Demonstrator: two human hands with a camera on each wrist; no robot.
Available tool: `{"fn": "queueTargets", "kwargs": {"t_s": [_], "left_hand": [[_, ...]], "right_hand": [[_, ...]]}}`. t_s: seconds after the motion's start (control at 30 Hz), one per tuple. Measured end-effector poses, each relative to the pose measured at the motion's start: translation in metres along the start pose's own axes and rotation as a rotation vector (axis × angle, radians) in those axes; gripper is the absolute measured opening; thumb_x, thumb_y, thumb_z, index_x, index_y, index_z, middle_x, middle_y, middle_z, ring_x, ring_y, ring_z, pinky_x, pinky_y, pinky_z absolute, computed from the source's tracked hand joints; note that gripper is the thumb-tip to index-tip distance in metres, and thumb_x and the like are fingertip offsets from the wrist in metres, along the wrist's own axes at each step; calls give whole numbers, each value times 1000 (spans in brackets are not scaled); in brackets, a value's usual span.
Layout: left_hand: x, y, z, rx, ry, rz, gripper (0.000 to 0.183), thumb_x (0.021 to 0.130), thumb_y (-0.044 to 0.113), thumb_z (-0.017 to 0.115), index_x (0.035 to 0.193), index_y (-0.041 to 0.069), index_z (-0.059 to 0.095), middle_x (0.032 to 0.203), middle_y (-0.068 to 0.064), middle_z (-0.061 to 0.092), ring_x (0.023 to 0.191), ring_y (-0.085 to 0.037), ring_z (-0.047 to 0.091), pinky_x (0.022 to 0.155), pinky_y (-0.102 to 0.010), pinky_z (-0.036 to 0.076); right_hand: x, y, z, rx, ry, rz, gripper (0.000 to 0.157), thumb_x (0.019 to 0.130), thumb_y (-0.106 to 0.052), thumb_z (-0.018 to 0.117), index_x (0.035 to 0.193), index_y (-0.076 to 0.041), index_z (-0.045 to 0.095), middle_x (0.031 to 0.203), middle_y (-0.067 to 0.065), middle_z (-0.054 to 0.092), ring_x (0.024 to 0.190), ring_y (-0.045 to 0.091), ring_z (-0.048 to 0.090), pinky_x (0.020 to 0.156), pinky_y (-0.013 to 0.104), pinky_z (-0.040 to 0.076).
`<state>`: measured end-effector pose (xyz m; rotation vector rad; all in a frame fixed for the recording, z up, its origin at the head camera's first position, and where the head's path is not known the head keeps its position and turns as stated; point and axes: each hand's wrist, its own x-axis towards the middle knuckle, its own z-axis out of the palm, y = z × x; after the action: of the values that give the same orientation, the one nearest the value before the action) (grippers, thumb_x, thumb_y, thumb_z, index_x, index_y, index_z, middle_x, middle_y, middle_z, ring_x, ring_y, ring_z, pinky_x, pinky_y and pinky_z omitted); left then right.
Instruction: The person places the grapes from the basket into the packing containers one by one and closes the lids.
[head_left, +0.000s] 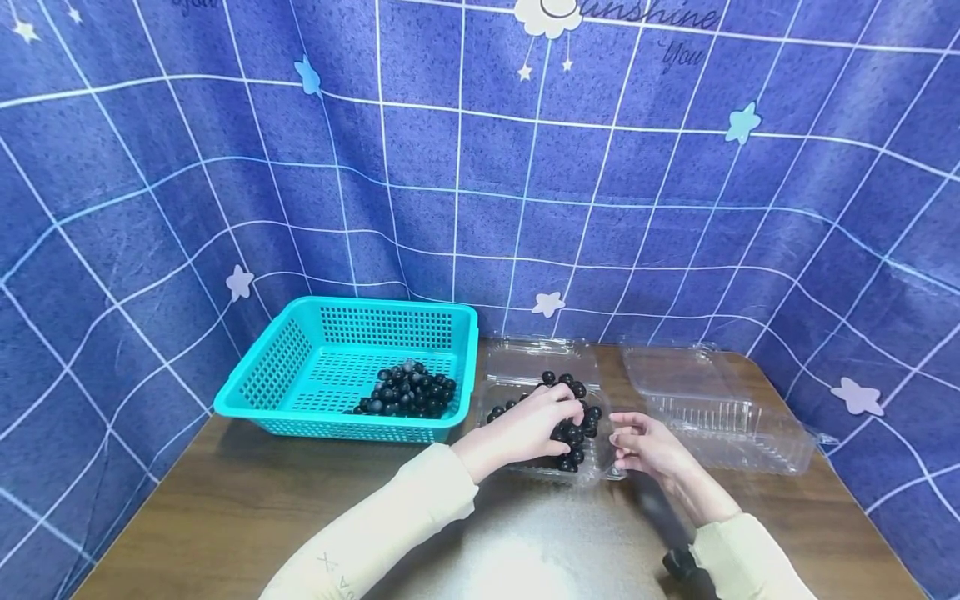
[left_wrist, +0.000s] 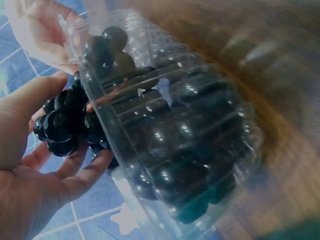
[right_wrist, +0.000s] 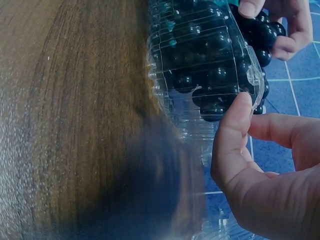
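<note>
A clear plastic clamshell box (left_wrist: pixel 165 125) full of black grapes stands mid-table with its lid (head_left: pixel 517 359) folded back. My left hand (head_left: pixel 528 423) reaches over the box, thumb and fingers curled round a clump of black grapes (left_wrist: pixel 62 122) at the top of the heap. In the right wrist view, those grapes (right_wrist: pixel 262 35) rise above the rim beside the left hand (right_wrist: pixel 297 22). My right hand (head_left: pixel 651 446) is at the right side of the box, its thumb and a finger pinching the clear rim (right_wrist: pixel 256 80).
To the left, a turquoise basket (head_left: pixel 255 408) holds more black grapes (head_left: pixel 412 390) in its right part. A second clear box (head_left: pixel 738 437), lid raised, stands on the right. A small black object (head_left: pixel 678 563) is by the right sleeve. A blue curtain (head_left: pixel 480 208) hangs behind the wooden table (head_left: pixel 360 492).
</note>
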<state>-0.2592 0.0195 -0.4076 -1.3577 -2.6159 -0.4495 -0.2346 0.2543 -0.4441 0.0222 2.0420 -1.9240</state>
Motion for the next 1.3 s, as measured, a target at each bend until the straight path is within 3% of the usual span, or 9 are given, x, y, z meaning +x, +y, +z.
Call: {"fn": "queueTargets", "kwargs": {"t_s": [0.13,0.4,0.63,0.93,1.13,1.3], "left_hand": [[-6,-2,0,-13,-3,37,31,78,25,76,103,20,58,113,5,50,102,-13,50,89,-23,45],[-17,-10,4,-52,-44,22,27,81,21,74,104,21,59,114,6,49,104,-11,49,90,-23,46],[-24,-14,4,-16,-44,85,26,80,20,74,101,21,60,115,5,49,106,-11,51,98,-26,43],[-33,-22,1,-41,-72,143,22,79,17,75,97,20,61,115,6,50,108,-10,50,95,-20,42],[-33,-24,-4,-75,-91,149,21,80,15,73,98,18,63,115,6,51,109,-9,49,98,-18,40],[-28,-22,-3,-62,-64,160,22,83,15,71,104,18,64,118,5,52,112,-9,50,103,-20,37]], "right_hand": [[0,1,1,0,-2,-3,56,87,5,48,137,14,22,91,6,55,68,7,53,63,22,54],[-1,1,0,25,-10,4,57,88,5,48,137,13,20,90,4,55,66,6,53,63,22,54],[-1,-1,1,26,-9,2,58,88,5,48,137,14,20,90,5,55,67,7,53,63,23,54],[-2,-1,3,26,-15,-9,58,88,6,49,137,14,20,90,5,55,66,7,53,63,23,54],[-2,-1,2,32,-20,-22,57,88,6,48,136,15,19,88,4,55,66,7,52,63,23,54],[-2,-2,2,30,-16,-18,57,88,6,48,137,15,19,89,4,55,66,6,52,62,23,54]]}}
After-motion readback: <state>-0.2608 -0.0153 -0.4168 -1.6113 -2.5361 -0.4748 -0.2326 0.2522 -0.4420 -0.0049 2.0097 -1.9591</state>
